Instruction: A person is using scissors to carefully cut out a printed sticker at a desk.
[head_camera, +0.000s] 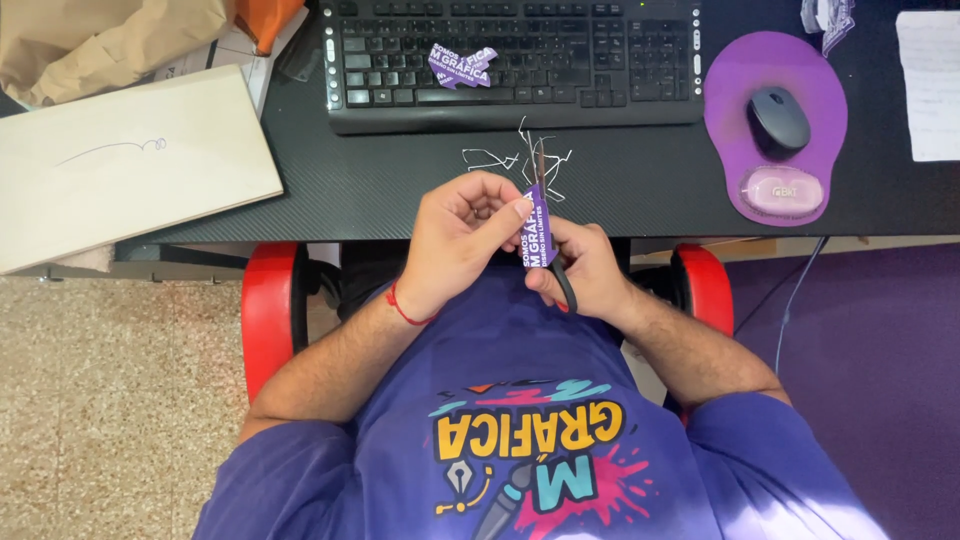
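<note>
My left hand (462, 230) pinches a small purple printed sticker (538, 228) between thumb and fingers, holding it upright over my lap at the desk's front edge. My right hand (585, 268) grips black-handled scissors (545, 190), their blades pointing away from me along the sticker's edge. Thin white paper trimmings (500, 158) lie on the black desk just beyond the blades. A red cord circles my left wrist.
A black keyboard (515, 95) with another purple cut-out sticker (461, 64) on its keys lies ahead. At right sits a purple mouse pad (730, 110) with a dark mouse (778, 118). A beige board (130, 165) and a brown paper bag (100, 40) are at left. Red chair armrests (268, 310) flank me.
</note>
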